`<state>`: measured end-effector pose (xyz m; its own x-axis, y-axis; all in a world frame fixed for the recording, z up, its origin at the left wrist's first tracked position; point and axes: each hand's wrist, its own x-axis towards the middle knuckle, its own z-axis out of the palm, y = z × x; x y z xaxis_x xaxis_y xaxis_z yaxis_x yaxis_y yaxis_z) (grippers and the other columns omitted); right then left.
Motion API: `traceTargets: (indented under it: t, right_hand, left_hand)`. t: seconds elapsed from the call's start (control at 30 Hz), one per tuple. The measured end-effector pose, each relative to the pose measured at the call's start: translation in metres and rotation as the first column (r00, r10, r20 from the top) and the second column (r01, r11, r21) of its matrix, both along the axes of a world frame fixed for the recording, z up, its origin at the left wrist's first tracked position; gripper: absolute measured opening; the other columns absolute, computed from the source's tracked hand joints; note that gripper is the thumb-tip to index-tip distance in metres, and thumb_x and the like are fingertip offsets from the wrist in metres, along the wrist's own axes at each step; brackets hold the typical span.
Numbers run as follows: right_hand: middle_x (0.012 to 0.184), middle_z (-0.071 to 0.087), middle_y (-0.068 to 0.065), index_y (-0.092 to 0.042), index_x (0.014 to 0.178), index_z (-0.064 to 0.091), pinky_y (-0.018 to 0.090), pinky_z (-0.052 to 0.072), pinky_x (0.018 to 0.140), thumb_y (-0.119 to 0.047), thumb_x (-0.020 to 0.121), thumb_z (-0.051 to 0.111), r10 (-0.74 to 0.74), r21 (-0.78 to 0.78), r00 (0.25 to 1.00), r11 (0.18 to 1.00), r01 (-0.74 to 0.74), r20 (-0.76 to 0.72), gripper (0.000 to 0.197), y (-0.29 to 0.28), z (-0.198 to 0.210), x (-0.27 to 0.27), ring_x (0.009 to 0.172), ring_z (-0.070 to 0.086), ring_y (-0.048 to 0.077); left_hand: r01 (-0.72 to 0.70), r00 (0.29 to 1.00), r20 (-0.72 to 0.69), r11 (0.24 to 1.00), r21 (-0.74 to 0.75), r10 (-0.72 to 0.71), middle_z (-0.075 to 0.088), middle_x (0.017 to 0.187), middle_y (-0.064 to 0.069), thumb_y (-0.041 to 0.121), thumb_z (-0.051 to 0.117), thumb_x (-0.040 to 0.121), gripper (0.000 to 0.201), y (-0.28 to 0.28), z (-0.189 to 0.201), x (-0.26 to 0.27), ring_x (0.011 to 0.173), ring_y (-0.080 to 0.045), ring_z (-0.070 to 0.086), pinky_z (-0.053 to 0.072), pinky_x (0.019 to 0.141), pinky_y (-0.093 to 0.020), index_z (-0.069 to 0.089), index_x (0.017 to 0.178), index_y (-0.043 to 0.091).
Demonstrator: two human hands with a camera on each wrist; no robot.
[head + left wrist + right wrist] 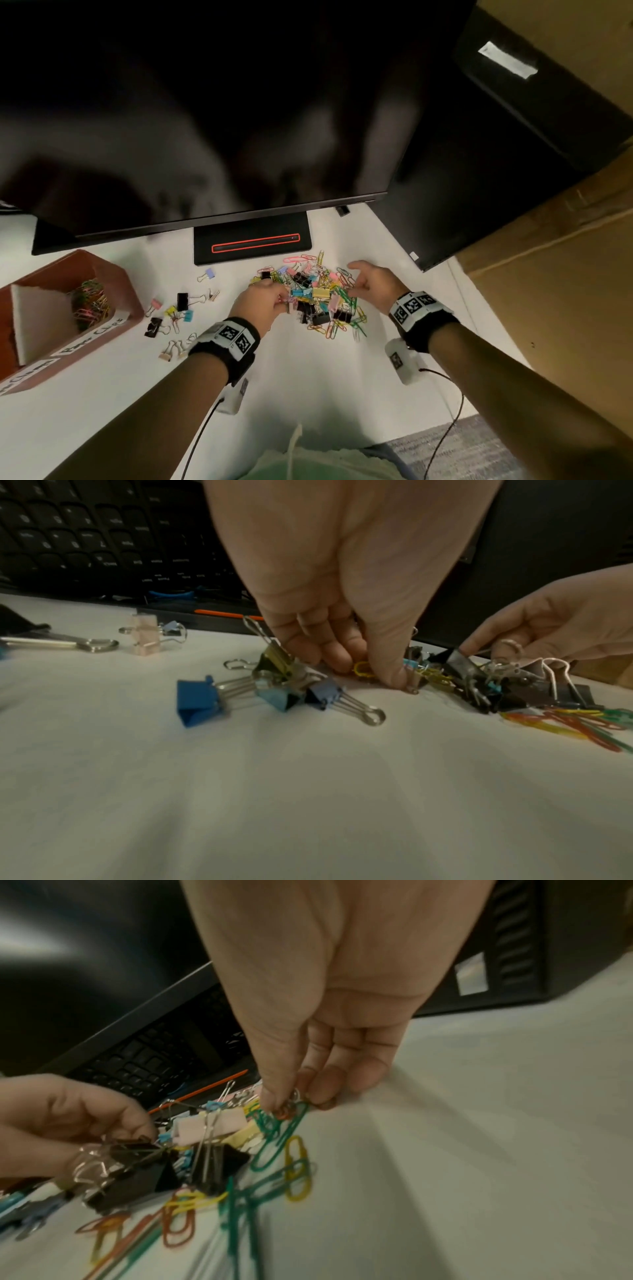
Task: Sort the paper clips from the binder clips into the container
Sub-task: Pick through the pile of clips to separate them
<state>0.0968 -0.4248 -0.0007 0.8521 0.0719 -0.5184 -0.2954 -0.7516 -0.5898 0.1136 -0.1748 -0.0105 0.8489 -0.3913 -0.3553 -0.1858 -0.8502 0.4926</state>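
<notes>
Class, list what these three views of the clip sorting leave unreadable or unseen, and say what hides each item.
- Container label, head view: writing blurred; left end cut by the frame edge.
- Container's left compartment, head view: a white divider screens its contents.
- Left hand grip, left wrist view: curled fingers cover all but a bit of yellow paper clip.
- Right hand pinch, right wrist view: motion blur; the clip count is unclear.
- Keyboard, left wrist view: key legends too dark.

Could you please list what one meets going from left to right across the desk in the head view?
Brown container → scattered binder clips → left hand → mixed clip pile → right hand → cardboard box.
</notes>
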Motion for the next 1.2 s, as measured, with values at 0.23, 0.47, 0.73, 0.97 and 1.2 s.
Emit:
traceTargets:
  t: [0.23,0.47,0.73,0.97,1.2]
  right_hand:
    - [0.097,0.060,0.004,-0.014,0.102,0.064,0.031,0.050,0.081,-0.019,0.082,0.069,0.031,-0.124,0.999,0.992,-0.028,0.024,0.022,0.013,-0.010,0.005,0.090,0.060,0.022]
    - [0.113,0.053,0.004,-0.011,0.098,0.067,0.023,0.040,0.085,-0.015,0.084,0.065,0.120,-0.210,0.986,0.973,-0.094,0.112,0.015,0.018,-0.012,-0.001,0.105,0.051,0.022]
    - [0.111,0.064,0.009,-0.014,0.117,0.059,0.030,0.049,0.087,-0.008,0.086,0.058,0.063,-0.176,0.996,0.983,-0.052,0.057,0.032,0.028,-0.004,-0.002,0.100,0.060,0.024]
    - [0.110,0.056,0.012,-0.010,0.106,0.067,0.029,0.048,0.084,-0.014,0.085,0.062,0.095,-0.228,0.994,0.970,-0.081,0.049,0.021,0.031,-0.001,0.000,0.096,0.059,0.026]
    - [0.108,0.066,0.006,-0.014,0.105,0.065,0.032,0.051,0.083,-0.018,0.085,0.061,0.072,-0.237,0.997,0.969,-0.071,-0.007,0.021,0.032,0.003,-0.004,0.098,0.060,0.024]
  left_hand:
    - [-0.014,0.997,0.078,0.999,-0.041,0.017,0.051,0.092,0.000,0.019,0.067,0.081,0.009,0.003,-0.011,-0.001,0.084,-0.015,0.049,0.045,0.079,-0.027,0.065,0.081,0.010]
    - [0.020,0.997,0.068,1.000,0.022,-0.022,0.056,0.091,-0.006,0.018,0.059,0.086,0.009,0.001,-0.013,-0.005,0.087,-0.023,0.054,0.047,0.076,-0.034,0.062,0.090,0.010]
    - [0.049,0.994,0.095,0.998,0.044,-0.053,0.056,0.095,-0.007,0.016,0.055,0.089,0.010,0.000,-0.010,-0.011,0.087,-0.024,0.056,0.045,0.074,-0.031,0.060,0.094,0.009]
    - [0.031,0.993,0.118,1.000,-0.001,-0.030,0.063,0.092,-0.007,0.015,0.057,0.087,0.013,0.003,-0.007,-0.016,0.088,-0.026,0.059,0.048,0.074,-0.033,0.061,0.099,0.012]
    - [0.059,0.992,0.111,0.998,-0.031,-0.055,0.060,0.099,-0.010,0.014,0.052,0.090,0.017,0.003,-0.011,-0.019,0.092,-0.027,0.058,0.047,0.082,-0.033,0.065,0.101,0.009]
